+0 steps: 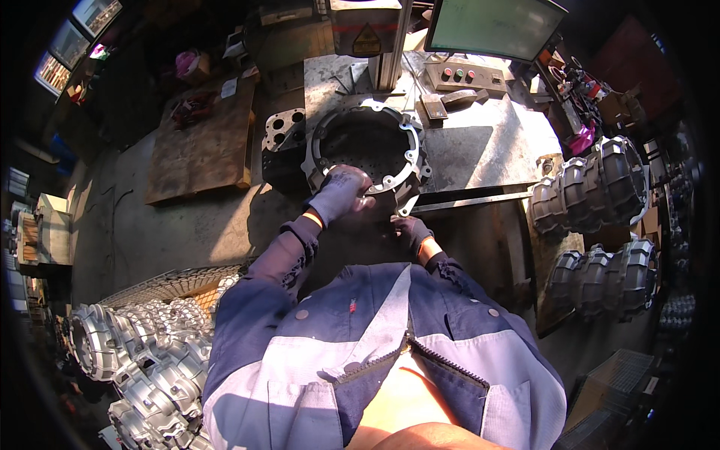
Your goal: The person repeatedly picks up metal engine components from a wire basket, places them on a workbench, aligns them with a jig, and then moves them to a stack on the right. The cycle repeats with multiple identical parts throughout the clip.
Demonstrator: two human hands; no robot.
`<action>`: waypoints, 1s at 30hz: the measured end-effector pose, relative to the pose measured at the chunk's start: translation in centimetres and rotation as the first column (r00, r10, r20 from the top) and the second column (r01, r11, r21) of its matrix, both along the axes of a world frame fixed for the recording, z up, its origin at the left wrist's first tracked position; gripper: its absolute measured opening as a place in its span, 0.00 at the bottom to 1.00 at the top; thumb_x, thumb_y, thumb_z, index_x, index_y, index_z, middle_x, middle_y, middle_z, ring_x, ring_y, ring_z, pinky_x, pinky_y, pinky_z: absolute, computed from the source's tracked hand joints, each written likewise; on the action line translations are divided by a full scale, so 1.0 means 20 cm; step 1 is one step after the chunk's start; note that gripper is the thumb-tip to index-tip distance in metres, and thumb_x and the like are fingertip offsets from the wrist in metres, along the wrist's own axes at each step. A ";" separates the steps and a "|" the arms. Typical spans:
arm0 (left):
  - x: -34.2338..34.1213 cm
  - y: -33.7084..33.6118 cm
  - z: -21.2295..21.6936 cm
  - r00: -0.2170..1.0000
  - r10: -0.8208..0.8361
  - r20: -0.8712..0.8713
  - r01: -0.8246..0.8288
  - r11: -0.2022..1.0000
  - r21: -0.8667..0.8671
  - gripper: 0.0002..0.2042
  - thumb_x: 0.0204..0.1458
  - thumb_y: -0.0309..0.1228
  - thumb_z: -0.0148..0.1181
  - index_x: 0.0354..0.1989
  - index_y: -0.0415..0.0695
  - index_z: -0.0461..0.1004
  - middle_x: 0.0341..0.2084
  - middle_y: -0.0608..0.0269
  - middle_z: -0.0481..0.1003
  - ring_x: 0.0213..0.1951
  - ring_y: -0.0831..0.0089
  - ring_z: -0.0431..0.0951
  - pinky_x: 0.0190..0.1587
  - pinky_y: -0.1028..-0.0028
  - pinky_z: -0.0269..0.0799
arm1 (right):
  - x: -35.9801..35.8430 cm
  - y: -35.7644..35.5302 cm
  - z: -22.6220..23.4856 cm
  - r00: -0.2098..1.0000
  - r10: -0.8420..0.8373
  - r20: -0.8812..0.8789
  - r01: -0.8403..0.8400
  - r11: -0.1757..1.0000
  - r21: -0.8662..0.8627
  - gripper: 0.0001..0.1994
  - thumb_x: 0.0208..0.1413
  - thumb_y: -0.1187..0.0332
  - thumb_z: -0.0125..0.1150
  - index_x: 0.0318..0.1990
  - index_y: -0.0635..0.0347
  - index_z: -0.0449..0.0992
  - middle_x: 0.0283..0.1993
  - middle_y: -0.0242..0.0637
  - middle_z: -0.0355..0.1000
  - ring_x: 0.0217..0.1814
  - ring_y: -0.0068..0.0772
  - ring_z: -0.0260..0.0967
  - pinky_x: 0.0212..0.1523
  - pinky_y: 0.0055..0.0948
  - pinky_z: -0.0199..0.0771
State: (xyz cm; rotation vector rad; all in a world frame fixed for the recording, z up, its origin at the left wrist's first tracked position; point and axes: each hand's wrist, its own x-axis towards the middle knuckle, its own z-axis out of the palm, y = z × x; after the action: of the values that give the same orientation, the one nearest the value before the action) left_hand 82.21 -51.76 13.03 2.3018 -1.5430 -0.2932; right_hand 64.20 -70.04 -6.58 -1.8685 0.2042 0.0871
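A ring-shaped cast metal housing (411, 142) with lugs around its rim sits at the near edge of the workbench, its wide round opening facing me. My left hand (343, 193), in a grey work glove, is closed over the near-left part of the rim, fingers curled. Lower and to the right, my right hand (412, 231) in a dark glove has its fingers closed at the lug that juts toward me. Shadow hides part of the right fingers and the housing's underside.
Behind the housing stands a machine column (386, 64), with a button panel (469, 77) and a monitor (495, 28) at right. Ribbed housings (592, 191) are stacked on the right. More castings (150, 352) fill a wire basket at lower left. A wooden board (202, 146) lies left.
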 end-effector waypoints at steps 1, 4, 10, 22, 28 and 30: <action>0.00 -0.01 0.01 1.000 0.002 -0.018 -0.002 1.000 0.024 0.18 0.42 0.44 0.70 0.32 0.41 0.78 0.28 0.51 0.76 0.37 0.50 0.76 0.42 0.57 0.70 | 0.01 0.00 -0.02 0.975 -0.105 -0.197 0.172 0.917 0.361 0.04 0.52 0.69 0.65 0.35 0.54 0.76 0.31 0.26 0.74 0.31 0.23 0.70 0.29 0.25 0.72; 0.00 -0.02 0.02 0.999 0.007 -0.031 -0.005 0.998 0.061 0.17 0.42 0.44 0.70 0.31 0.41 0.78 0.28 0.51 0.76 0.37 0.51 0.76 0.42 0.57 0.71 | 0.01 0.01 -0.06 0.960 -0.195 -0.202 0.270 0.838 0.475 0.09 0.52 0.69 0.67 0.40 0.58 0.78 0.33 0.31 0.76 0.31 0.27 0.72 0.29 0.28 0.73; -0.01 -0.03 0.00 0.997 0.020 0.069 -0.023 0.999 0.040 0.16 0.41 0.44 0.69 0.28 0.44 0.78 0.28 0.54 0.77 0.37 0.54 0.77 0.49 0.58 0.68 | 0.02 -0.04 0.17 0.787 -0.150 -0.599 0.497 0.729 0.470 0.14 0.50 0.70 0.67 0.43 0.66 0.78 0.34 0.37 0.78 0.33 0.30 0.74 0.35 0.33 0.76; 0.04 -0.14 0.07 0.997 -0.055 0.055 0.029 0.919 0.393 0.22 0.42 0.53 0.61 0.32 0.46 0.82 0.30 0.50 0.80 0.39 0.53 0.82 0.43 0.61 0.75 | 0.76 -0.93 0.43 0.827 -0.499 -0.259 -0.089 0.339 -0.937 0.30 0.58 0.61 0.37 0.71 0.32 0.56 0.77 0.22 0.49 0.78 0.49 0.42 0.70 0.58 0.35; 0.03 -0.16 0.16 0.999 -0.006 -0.051 0.033 0.842 0.538 0.21 0.47 0.52 0.65 0.41 0.50 0.81 0.38 0.57 0.81 0.45 0.57 0.80 0.46 0.63 0.75 | 0.96 -0.88 0.36 0.799 -0.473 -0.371 -0.201 0.372 -0.906 0.40 0.55 0.53 0.52 0.75 0.36 0.44 0.80 0.27 0.32 0.80 0.55 0.34 0.74 0.55 0.28; 0.03 -0.15 0.15 0.998 0.020 -0.051 0.010 0.847 0.532 0.21 0.47 0.52 0.66 0.41 0.50 0.81 0.39 0.58 0.81 0.45 0.57 0.80 0.46 0.63 0.75 | 0.97 -0.86 0.38 0.796 -0.485 -0.361 -0.151 0.418 -0.896 0.43 0.52 0.49 0.55 0.75 0.39 0.42 0.80 0.30 0.30 0.80 0.56 0.34 0.75 0.55 0.27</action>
State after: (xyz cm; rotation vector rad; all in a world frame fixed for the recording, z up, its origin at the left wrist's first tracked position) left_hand 82.86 -54.77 16.09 2.6714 -1.5738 -0.8780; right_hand 83.57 -87.23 1.00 -2.8660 1.0921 0.5026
